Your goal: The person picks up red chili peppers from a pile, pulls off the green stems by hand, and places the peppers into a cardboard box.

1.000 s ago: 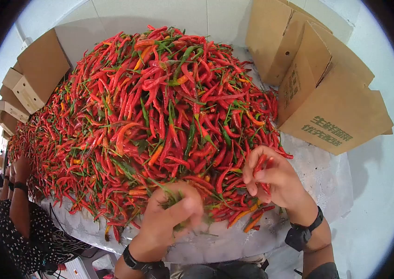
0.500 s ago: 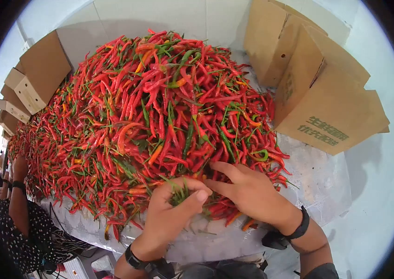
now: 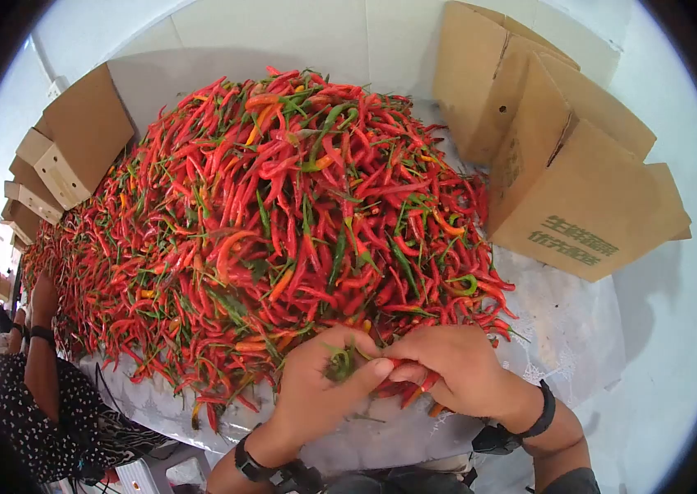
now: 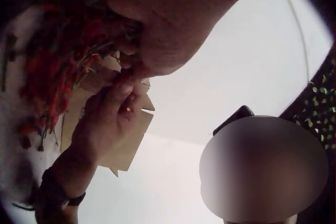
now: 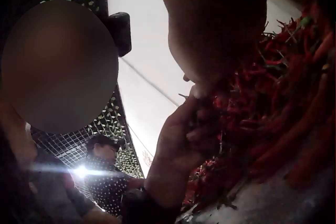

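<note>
Drawn back from the pile of chilies [image 3: 241, 206], where it was reaching half a second ago, the right hand [image 3: 457, 370] now meets the left hand [image 3: 315, 387] at the near edge of the heap. Its fingers are curled in and grip red chilies [image 3: 429, 382], whose ends show beneath them; how many it holds cannot be told. The left hand has its fingers curled loosely round a bunch of green stems [image 3: 339, 364], its thumb extended toward the right hand's fingertips.

The heap, mostly red with some green and orange chilies, lies on a table [image 3: 558, 305] with a pale covering. Cardboard boxes with green print [image 3: 579, 198] stand to the right of it, and more cartons [image 3: 85, 136] line its left side. Beyond the near left edge, another person's arm [image 3: 42, 370] reaches to the heap.
</note>
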`<state>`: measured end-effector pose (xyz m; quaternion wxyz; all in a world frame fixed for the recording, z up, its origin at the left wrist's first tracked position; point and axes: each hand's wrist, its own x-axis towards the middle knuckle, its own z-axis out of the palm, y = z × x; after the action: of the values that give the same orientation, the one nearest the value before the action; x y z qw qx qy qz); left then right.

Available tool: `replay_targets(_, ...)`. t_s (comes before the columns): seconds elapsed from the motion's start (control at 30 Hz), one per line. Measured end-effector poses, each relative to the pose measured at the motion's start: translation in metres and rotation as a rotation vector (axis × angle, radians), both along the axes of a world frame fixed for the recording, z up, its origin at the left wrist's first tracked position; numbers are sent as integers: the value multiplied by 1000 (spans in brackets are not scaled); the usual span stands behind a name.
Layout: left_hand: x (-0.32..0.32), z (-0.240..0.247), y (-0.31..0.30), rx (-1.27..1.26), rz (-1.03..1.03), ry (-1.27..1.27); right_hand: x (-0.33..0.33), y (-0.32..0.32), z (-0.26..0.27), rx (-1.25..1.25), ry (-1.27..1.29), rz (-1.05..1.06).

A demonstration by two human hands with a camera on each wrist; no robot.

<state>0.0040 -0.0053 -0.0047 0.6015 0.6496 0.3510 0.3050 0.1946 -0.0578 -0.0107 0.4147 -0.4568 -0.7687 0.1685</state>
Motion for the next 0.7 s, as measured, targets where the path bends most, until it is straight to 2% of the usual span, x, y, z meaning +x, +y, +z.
replay_targets(0.23,-3,2,2,251,-61,98,-3,-6,3,152,-134,-53)
replay_targets(0.33,-5,1,2,-179,-79,-35,-3,-3,-2,182,-86,-39)
replay_targets(0.43,-5,-2,5,-408,-97,-118,-1,0,1,224,-136,-61)
replay_targets(0.5,-3,-6,5,-420,-123,-173,1,-1,4,261,-210,-89)
replay_targets(0.7,-4,-8,2,-586,-141,-295,2,3,3,231,-52,-59)
